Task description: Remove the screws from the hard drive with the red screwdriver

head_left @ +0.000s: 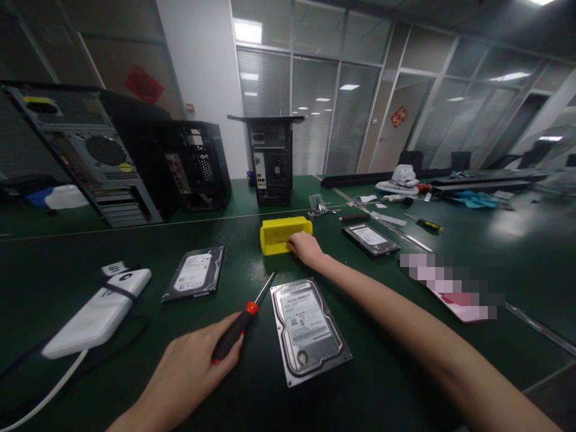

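Observation:
My left hand point(198, 360) is closed around the black and red handle of a screwdriver point(238, 327), its shaft pointing up and away. Right of the screwdriver tip, a silver hard drive point(306, 330) lies label side up on the green table point(252, 396). My right hand point(306, 247) reaches to the front of a yellow plastic bin point(271, 240), fingers bent and pressed together at its opening. Whatever those fingers pinch, if anything, is too small or hidden to tell.
Two more hard drives lie at left point(195, 271) and right point(369, 239). A white power strip point(99, 312) with its cable is at the near left. Computer cases point(274, 159) stand at the back. Another screwdriver point(425, 223) and a pink, pixelated item point(450, 294) lie at right.

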Tool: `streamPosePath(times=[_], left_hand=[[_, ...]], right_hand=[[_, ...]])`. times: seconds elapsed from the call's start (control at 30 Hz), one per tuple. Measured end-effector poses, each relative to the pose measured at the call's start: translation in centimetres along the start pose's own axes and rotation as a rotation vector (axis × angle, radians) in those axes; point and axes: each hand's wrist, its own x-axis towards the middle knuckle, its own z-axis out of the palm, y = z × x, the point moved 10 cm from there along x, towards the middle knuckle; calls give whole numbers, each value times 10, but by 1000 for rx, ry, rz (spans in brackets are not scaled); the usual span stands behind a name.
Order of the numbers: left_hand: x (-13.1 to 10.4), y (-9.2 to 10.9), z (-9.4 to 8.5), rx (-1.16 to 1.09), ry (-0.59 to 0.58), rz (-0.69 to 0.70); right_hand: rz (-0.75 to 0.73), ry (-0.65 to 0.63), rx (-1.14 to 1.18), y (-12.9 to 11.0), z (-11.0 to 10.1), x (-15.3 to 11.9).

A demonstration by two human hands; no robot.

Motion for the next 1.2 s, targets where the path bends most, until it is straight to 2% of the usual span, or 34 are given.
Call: streamPosePath(times=[0.13,0.3,0.43,0.53,0.6,0.67,0.73,0.77,0.87,0.93,1.03,1.2], left_hand=[[0,0,-1,-6,5,-3],[-1,2,-3,-9,6,-5],[-1,1,-1,14,-11,-8],[0,-3,2,26,-25,-16],[0,-4,4,23,-30,-20],[0,-5,5,13,-33,-18],[0,-4,5,1,-36,-18],[0,-5,6,-4,-36,-19],[0,-5,5,-21,-25,-15],[0,-4,5,-33,-14,-4],[1,-4,5,-36,-14,0],[1,-5,5,-21,-33,-19]], right_hand=[[-21,-8,-109,-7,1,3],[-65,8,-116,-8,1,4],[-102,34,-52,-5,-11,1],[-167,2,37,0,-27,-6],[-215,18,170,12,-46,-14],[-167,166,265,43,-75,-28],[-72,313,205,82,-96,-49],[-38,325,131,99,-98,-60],[9,123,-8,131,-68,-87],[-19,17,-5,134,-48,-102],[-54,-4,-10,124,-36,-116],[-121,21,-127,103,-36,-124]])
